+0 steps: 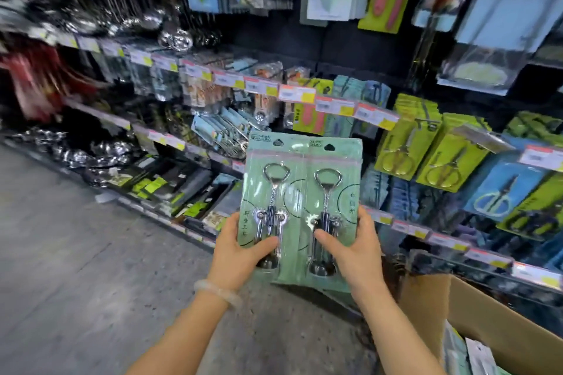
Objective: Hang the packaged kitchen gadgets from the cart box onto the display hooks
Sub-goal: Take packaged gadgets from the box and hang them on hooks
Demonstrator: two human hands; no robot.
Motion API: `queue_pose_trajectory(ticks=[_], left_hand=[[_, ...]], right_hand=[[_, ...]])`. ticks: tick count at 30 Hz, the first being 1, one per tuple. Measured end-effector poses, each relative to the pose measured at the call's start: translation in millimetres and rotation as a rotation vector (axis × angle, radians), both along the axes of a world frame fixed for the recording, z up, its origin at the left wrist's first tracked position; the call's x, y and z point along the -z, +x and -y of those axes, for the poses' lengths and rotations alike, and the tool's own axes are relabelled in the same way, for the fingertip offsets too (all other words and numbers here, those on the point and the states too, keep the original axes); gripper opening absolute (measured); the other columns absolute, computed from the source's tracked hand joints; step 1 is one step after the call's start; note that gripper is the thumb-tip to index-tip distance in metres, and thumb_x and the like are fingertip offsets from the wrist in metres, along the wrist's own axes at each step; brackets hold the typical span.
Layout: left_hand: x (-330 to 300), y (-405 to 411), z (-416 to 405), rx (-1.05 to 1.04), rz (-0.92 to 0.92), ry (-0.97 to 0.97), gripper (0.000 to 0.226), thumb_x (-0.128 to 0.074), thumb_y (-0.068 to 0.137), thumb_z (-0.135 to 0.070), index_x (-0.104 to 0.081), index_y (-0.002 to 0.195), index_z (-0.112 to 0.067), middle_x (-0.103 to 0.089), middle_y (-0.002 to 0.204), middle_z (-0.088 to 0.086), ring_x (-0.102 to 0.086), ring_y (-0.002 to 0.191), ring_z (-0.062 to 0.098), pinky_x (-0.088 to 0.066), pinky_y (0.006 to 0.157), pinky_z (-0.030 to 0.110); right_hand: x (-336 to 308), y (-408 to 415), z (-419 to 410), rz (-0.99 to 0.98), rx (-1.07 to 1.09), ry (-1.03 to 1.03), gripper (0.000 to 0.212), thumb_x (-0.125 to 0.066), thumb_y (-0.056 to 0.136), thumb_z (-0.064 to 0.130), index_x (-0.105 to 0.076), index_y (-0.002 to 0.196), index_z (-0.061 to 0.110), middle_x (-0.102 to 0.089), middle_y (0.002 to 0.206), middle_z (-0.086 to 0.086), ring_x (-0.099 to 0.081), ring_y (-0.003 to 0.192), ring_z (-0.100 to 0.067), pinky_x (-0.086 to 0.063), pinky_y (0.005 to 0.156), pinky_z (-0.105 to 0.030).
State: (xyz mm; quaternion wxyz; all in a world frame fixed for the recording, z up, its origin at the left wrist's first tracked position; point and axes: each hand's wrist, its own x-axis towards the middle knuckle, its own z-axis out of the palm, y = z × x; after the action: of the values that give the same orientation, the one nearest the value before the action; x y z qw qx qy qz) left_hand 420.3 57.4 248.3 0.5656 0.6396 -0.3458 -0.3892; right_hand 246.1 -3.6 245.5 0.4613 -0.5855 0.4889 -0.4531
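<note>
Two pale green carded corkscrew packs (300, 192) side by side, gripped by left hand (240, 256) and right hand (355, 248), above brown cardboard box (499, 323) before stocked display shelves (350, 109).

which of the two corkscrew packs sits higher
The left corkscrew pack, held by the left hand; its top edge rises above the right corkscrew pack.

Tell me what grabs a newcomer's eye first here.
Dead centre, two mint-green corkscrew packs held side by side, the left hand gripping one and the right hand the other. Behind them, hooks crowded with lime-green scissors packs; an open cardboard box sits bottom right.
</note>
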Motion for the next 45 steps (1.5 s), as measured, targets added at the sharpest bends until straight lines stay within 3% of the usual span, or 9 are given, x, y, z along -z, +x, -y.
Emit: queue_pose_trajectory(ticks=[6, 12, 19, 25, 28, 37, 40, 43, 45], left_hand=[[-28, 45, 25, -0.053, 0.007, -0.095, 0.048, -0.078, 0.072, -0.003, -0.055, 0.111, -0.019, -0.067, 0.094, -0.001, -0.064, 0.080, 0.008, -0.050, 0.068, 0.018], [-57, 83, 74, -0.082, 0.041, -0.162, 0.045, -0.079, 0.072, -0.005, -0.056, 0.103, -0.028, -0.069, 0.097, 0.000, -0.067, 0.089, 0.017, -0.052, 0.078, 0.030], [-103, 116, 154, -0.069, 0.087, -0.257, 0.044, -0.079, 0.072, -0.007, -0.059, 0.106, -0.025, -0.070, 0.095, 0.001, -0.067, 0.088, 0.020, -0.053, 0.076, 0.032], [-126, 136, 210, -0.052, 0.049, -0.322, 0.074, -0.087, 0.062, -0.027, -0.051, 0.127, -0.023, -0.065, 0.117, 0.001, -0.062, 0.108, 0.022, -0.050, 0.094, 0.046], [-138, 148, 231, -0.056, 0.034, -0.328, 0.101, -0.085, 0.041, -0.055, -0.047, 0.131, -0.026, -0.058, 0.129, 0.004, -0.055, 0.119, 0.026, -0.046, 0.099, 0.052], [-189, 202, 298, 0.044, -0.012, -0.500, 0.049, -0.079, 0.069, -0.004, -0.059, 0.109, -0.025, -0.071, 0.104, 0.000, -0.067, 0.096, 0.021, -0.052, 0.090, 0.042], [-199, 221, 317, 0.098, 0.001, -0.514, 0.055, -0.083, 0.067, -0.014, -0.057, 0.114, -0.025, -0.069, 0.110, -0.001, -0.065, 0.102, 0.020, -0.050, 0.094, 0.045], [-202, 236, 330, 0.138, 0.006, -0.498, 0.088, -0.088, 0.049, -0.041, -0.050, 0.127, -0.026, -0.063, 0.123, -0.003, -0.060, 0.113, 0.019, -0.047, 0.098, 0.048], [-202, 245, 337, 0.166, 0.004, -0.511, 0.068, -0.088, 0.057, -0.027, -0.055, 0.117, -0.029, -0.069, 0.109, -0.006, -0.065, 0.102, 0.017, -0.050, 0.094, 0.045]], right_hand=[[-32, 50, 35, -0.001, -0.038, -0.112, 0.082, -0.080, 0.072, 0.020, -0.034, 0.140, 0.019, -0.046, 0.134, 0.008, -0.045, 0.120, -0.009, -0.035, 0.096, -0.023], [-55, 95, 89, 0.036, -0.076, -0.164, 0.093, -0.079, 0.072, 0.030, -0.025, 0.147, 0.020, -0.035, 0.148, 0.004, -0.035, 0.135, -0.016, -0.032, 0.110, -0.037], [-107, 124, 163, 0.101, -0.066, -0.251, 0.093, -0.079, 0.073, 0.029, -0.022, 0.147, 0.025, -0.030, 0.150, 0.010, -0.029, 0.138, -0.013, -0.028, 0.110, -0.032], [-145, 143, 209, 0.128, -0.047, -0.342, 0.071, -0.077, 0.076, 0.019, -0.031, 0.126, 0.039, -0.044, 0.118, 0.031, -0.045, 0.105, 0.010, -0.035, 0.084, -0.001], [-158, 157, 228, 0.099, -0.022, -0.375, 0.075, -0.079, 0.074, 0.021, -0.036, 0.135, 0.033, -0.050, 0.128, 0.017, -0.049, 0.118, -0.005, -0.042, 0.101, -0.025], [-211, 210, 286, 0.047, 0.077, -0.490, 0.089, -0.079, 0.072, 0.034, -0.029, 0.145, 0.027, -0.036, 0.147, 0.010, -0.035, 0.135, -0.013, -0.033, 0.112, -0.042], [-229, 225, 303, 0.072, 0.104, -0.512, 0.088, -0.076, 0.076, 0.031, -0.023, 0.147, 0.028, -0.026, 0.140, 0.023, -0.025, 0.129, 0.003, -0.023, 0.110, -0.024], [-244, 235, 319, 0.075, 0.140, -0.525, 0.089, -0.075, 0.078, 0.027, -0.019, 0.148, 0.025, -0.028, 0.143, 0.017, -0.026, 0.126, 0.003, -0.023, 0.102, -0.019], [-251, 243, 328, 0.067, 0.184, -0.523, 0.088, -0.075, 0.077, 0.027, -0.022, 0.147, 0.024, -0.032, 0.147, 0.011, -0.030, 0.133, -0.006, -0.026, 0.104, -0.023]])
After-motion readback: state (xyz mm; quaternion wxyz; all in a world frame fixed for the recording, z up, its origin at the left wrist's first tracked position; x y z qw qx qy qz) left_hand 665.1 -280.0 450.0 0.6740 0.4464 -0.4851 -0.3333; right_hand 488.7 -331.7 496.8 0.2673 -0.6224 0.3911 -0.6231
